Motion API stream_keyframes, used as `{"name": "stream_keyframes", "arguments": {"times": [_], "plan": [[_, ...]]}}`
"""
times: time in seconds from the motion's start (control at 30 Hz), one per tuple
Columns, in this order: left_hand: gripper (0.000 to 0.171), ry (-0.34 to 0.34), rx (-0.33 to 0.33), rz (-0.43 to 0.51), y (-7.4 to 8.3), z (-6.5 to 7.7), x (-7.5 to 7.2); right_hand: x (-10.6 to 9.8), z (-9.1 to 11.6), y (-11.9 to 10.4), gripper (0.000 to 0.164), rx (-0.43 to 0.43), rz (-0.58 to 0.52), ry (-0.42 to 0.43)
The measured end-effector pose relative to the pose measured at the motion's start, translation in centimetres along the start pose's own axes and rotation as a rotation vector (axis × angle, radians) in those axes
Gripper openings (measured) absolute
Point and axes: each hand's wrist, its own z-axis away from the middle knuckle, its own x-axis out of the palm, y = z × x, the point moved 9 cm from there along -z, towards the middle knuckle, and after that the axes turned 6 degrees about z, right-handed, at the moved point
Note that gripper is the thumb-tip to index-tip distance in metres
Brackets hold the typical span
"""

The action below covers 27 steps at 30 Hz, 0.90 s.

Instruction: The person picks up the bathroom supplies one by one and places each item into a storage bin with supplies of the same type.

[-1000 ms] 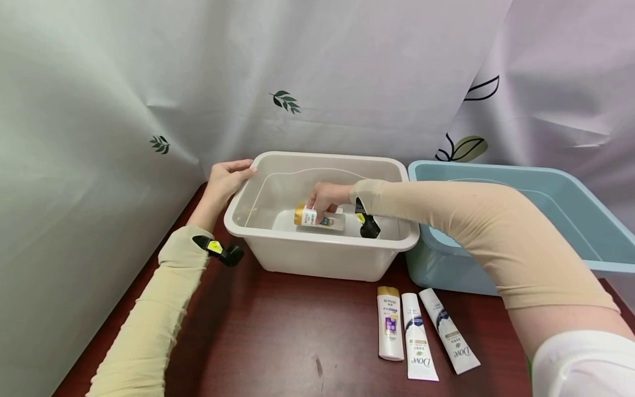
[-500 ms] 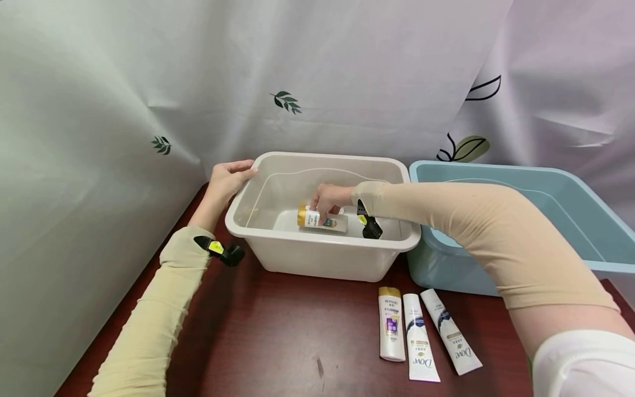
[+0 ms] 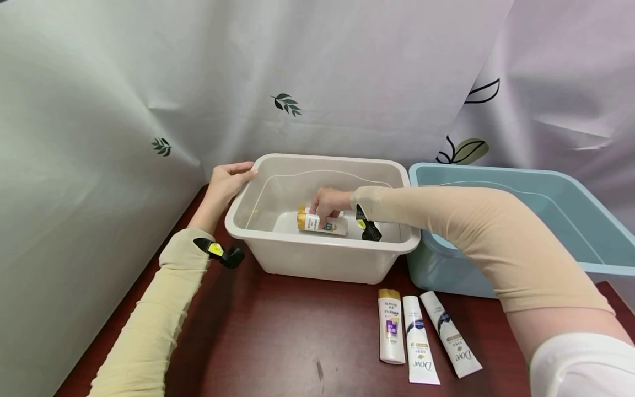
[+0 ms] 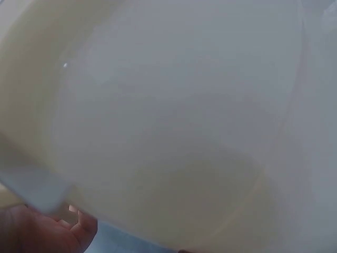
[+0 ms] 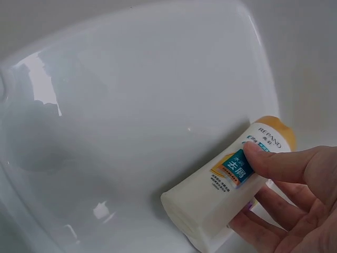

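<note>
The right hand (image 3: 327, 203) is down inside the pale bin (image 3: 319, 241), thumb across the label, fingers behind, pinching a gold-capped shampoo bottle (image 5: 202, 195) that lies on its side near the bin's floor! What looks like another bottle peeks out behind it, mostly hidden. Over at the far left corner, the left hand (image 3: 227, 181) grips the rim. This looks like the placing step, bottle low and nearly settled. The next move calls for a gentle letting-go and a lift clear of the rim. On the worktop (image 3: 278, 331), a purple-labelled bottle (image 3: 392, 333) and two Dove tubes (image 3: 419, 339) lie waiting.
</note>
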Motion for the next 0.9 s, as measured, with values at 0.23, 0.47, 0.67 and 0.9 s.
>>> {"name": "stream_keyframes", "arguments": {"times": [0.23,0.47,0.67,0.9], "plan": [[0.047,0.005,0.007,0.005,0.38,-0.11,-0.13,-0.23,-0.13,-0.27,0.039,-0.011,0.022,0.021],[0.047,-0.001,0.011,0.000,0.39,-0.07,-0.10,-0.19,-0.23,-0.37,0.038,-0.001,0.039,0.026],[0.047,-0.010,0.020,0.006,0.27,0.07,0.04,-0.06,-0.30,-0.35,0.039,-0.019,0.045,0.039],[0.047,-0.016,0.021,0.011,0.01,0.06,0.14,-0.06,-0.19,-0.58,0.040,-0.059,0.091,0.087]]}}
